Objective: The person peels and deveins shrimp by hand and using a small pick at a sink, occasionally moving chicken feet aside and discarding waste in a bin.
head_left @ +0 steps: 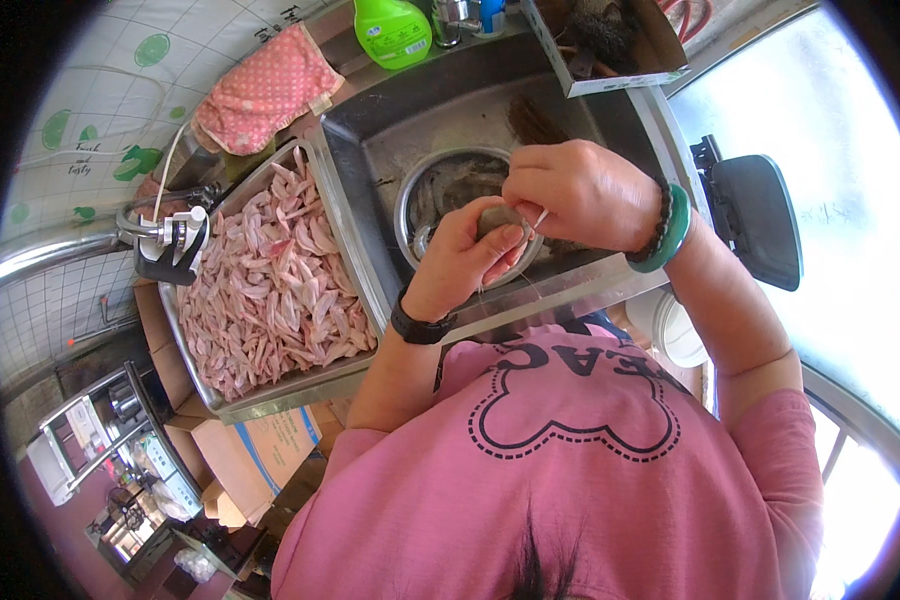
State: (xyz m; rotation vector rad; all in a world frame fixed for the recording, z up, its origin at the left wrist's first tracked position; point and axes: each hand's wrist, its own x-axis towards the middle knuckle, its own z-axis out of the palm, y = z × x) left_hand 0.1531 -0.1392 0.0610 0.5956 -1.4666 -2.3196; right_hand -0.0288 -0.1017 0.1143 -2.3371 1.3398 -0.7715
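My left hand (pixel 461 255), with a black watch at the wrist, grips a smooth greyish rounded object (pixel 499 219); its kind is hard to tell. Thin strands dangle beneath those fingers. Close against it, my right hand (pixel 570 191) has its fingertips pinched on a thin white piece (pixel 541 217), partly hidden by the fingers. Both hands are above a round metal bowl (pixel 412 180), which holds murky liquid and dark contents. The bowl stands in a stainless steel sink (pixel 390 127). A brown bristly brush-like bundle (pixel 536 120) lies in the sink behind my right hand.
Left of the sink, a metal tray (pixel 195 379) is heaped with raw chicken wing pieces (pixel 277 277). A faucet (pixel 124 223) reaches toward the tray. Behind stand a pink dotted cloth (pixel 270 90), a green bottle (pixel 394 34) and an open box (pixel 615 84). A white bucket (pixel 679 330) is at right.
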